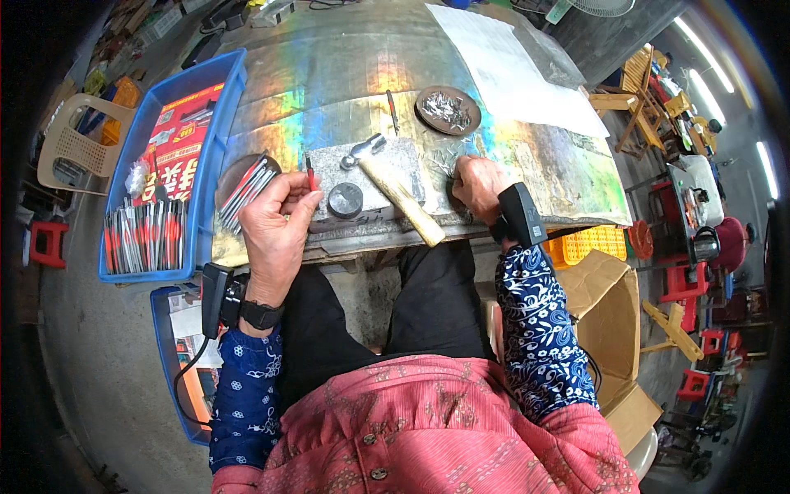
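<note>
Remotely, I am logging the items through the head camera.

Left hand point(280, 226): pinching a slender red-and-dark piece point(311, 173) between thumb and forefinger; the piece is standing roughly upright beside the left edge of a grey block point(329, 171).

Right hand point(481, 185): holding its fingers curled together at the block's right, near loose metal bits point(444, 159); whether it is gripping one, I cannot tell.

Hammer point(403, 202), wooden-handled: lying slantwise across the block, its handle end reaching over the near edge of the worktable point(313, 70).

Dark round disc point(345, 199): resting on the block's near left part.

Brown dish point(424, 102): sitting beyond the block, holding small silvery parts point(448, 111); a slim red-and-black tool point(392, 113) is lying to its left.

Bundle of slender pieces point(244, 194): lying just left of the left hand.

Blue crate point(222, 123): standing at far left, holding a row of red and silver pieces point(146, 239).
</note>
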The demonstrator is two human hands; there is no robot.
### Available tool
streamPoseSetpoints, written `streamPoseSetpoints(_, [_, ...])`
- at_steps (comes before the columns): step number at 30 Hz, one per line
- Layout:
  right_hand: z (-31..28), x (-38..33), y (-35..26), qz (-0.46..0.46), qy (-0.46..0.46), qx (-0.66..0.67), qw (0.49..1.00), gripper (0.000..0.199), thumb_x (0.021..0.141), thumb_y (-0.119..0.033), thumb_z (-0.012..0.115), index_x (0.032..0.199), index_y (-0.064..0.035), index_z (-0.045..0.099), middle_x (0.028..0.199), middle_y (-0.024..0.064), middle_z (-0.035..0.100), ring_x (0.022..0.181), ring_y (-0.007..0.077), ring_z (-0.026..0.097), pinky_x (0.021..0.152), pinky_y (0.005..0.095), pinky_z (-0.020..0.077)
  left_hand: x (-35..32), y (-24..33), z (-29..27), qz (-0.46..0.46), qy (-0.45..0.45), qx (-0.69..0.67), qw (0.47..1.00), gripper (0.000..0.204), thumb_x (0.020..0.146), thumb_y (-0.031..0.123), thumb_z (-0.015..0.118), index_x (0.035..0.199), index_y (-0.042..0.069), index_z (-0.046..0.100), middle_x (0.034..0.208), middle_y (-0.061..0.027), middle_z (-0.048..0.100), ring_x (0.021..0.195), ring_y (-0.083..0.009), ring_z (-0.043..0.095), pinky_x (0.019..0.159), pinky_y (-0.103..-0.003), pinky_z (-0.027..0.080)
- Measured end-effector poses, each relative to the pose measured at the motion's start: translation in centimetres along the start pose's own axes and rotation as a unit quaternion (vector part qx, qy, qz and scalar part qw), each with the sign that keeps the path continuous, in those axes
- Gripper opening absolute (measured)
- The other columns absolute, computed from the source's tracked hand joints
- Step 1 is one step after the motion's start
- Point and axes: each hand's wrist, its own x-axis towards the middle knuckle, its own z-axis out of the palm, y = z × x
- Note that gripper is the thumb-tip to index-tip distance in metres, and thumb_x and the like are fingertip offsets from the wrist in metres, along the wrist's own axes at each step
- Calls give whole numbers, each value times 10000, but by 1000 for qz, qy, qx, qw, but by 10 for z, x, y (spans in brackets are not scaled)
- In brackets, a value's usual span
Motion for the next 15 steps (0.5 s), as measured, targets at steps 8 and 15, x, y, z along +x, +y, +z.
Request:
streamPoseSetpoints(8, [-5, 7, 7, 89, -93, 122, 984, 211, 729, -165, 637, 857, 2, 655, 795, 181, 655, 757, 339, 642, 705, 392, 511, -1, 1, 1, 22, -2, 24, 999, 150, 819, -9, 701, 965, -35, 680, 794, -31, 687, 684, -44, 601, 645, -202, 493])
streamPoseSetpoints(15, [-9, 3, 1, 149, -73, 178, 970, 182, 740, -121, 615, 858, 12, 651, 767, 151, 670, 694, 274, 648, 685, 363, 516, -1, 2, -1, 21, -21, 46, 999, 161, 841, -19, 684, 1001, -30, 671, 858, -32, 681, 760, -58, 610, 697, -205, 501])
